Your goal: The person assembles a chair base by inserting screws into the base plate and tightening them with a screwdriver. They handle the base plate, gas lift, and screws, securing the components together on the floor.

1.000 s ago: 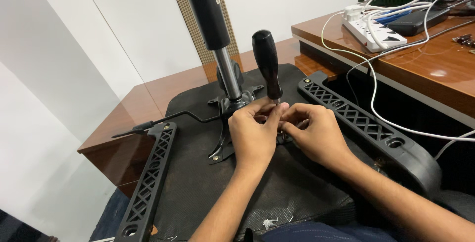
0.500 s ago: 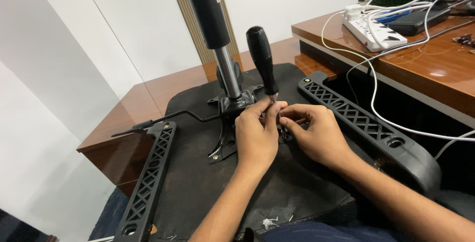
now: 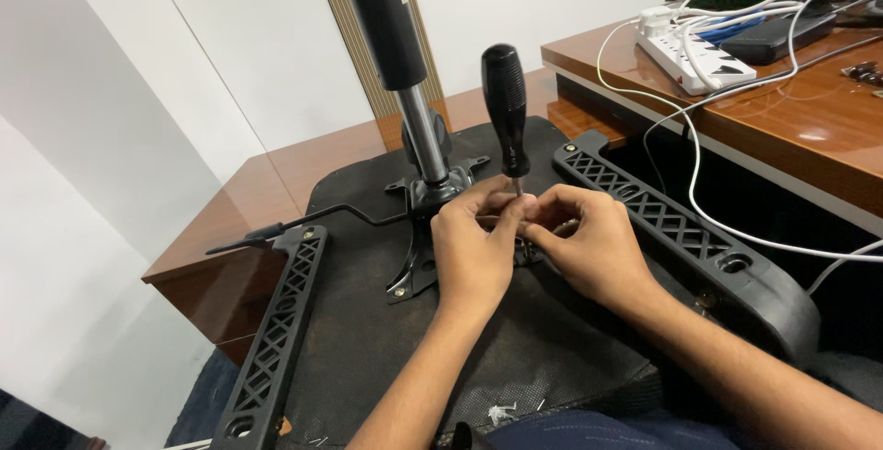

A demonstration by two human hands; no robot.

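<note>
A: Head view: which parts meet at the centre?

B: Left hand [image 3: 474,252] and right hand [image 3: 589,248] lie fingertip to fingertip on the underside of an upturned chair seat [image 3: 368,321]. A black-handled screwdriver [image 3: 506,110] stands upright just above them, its thin shaft pinched between the closed fingertips of both hands (the tip itself is hidden by the fingers).

A: And the surroundings?

B: Just beyond the left hand, the metal mounting plate [image 3: 418,229] carries the gas-lift column [image 3: 405,82]; a thin lever [image 3: 303,220] runs out well to that hand's left. Armrests flank the hands: left armrest [image 3: 276,340], right armrest [image 3: 699,239]. Beyond the right hand, a wooden desk [image 3: 809,128] bears a white power strip [image 3: 690,45].
</note>
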